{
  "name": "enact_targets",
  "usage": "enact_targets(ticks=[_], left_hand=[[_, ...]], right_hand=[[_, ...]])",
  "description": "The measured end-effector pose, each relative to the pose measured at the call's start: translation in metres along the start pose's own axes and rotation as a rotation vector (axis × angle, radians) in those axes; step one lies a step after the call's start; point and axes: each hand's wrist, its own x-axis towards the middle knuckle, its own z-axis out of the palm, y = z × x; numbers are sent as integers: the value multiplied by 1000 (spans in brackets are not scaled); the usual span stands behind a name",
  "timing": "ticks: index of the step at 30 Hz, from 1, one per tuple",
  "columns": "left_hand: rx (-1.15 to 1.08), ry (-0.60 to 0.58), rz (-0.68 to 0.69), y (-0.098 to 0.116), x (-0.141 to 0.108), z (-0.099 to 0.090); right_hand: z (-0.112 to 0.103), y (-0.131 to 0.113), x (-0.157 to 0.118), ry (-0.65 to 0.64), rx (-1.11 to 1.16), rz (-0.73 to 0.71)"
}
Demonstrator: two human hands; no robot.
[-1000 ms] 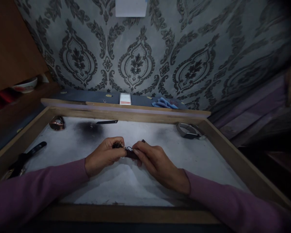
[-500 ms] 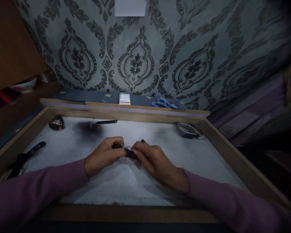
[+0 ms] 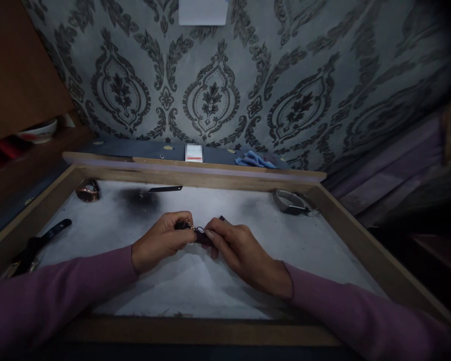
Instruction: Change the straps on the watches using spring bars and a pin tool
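Observation:
Near the middle of the tray, my left hand (image 3: 167,235) is closed around the dark, gold-trimmed case of a wristwatch (image 3: 182,224). From the case a dark strap (image 3: 202,237) runs across to my right hand (image 3: 236,246), whose thumb and fingers pinch it. A thin dark loop shows between the two hands just above the strap. The tip of a dark strip (image 3: 222,218) sticks up behind my right fingers; whether it belongs to the strap I cannot tell. My fingers hide much of the watch.
Wooden walls (image 3: 195,176) surround the white tray floor. Inside lie a copper-coloured watch (image 3: 87,191), a black-strapped watch (image 3: 35,246), a dark flat blade (image 3: 166,189) and a grey-strapped watch (image 3: 291,202). Beyond the back wall are a small white box (image 3: 194,153) and a blue cloth (image 3: 254,159).

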Motion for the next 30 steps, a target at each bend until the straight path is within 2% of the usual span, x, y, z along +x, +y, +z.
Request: enact_targets(ticks=[30], left_hand=[[-13, 1, -14, -1, 1, -1]], right_hand=[[1, 0, 0, 17, 33, 11]])
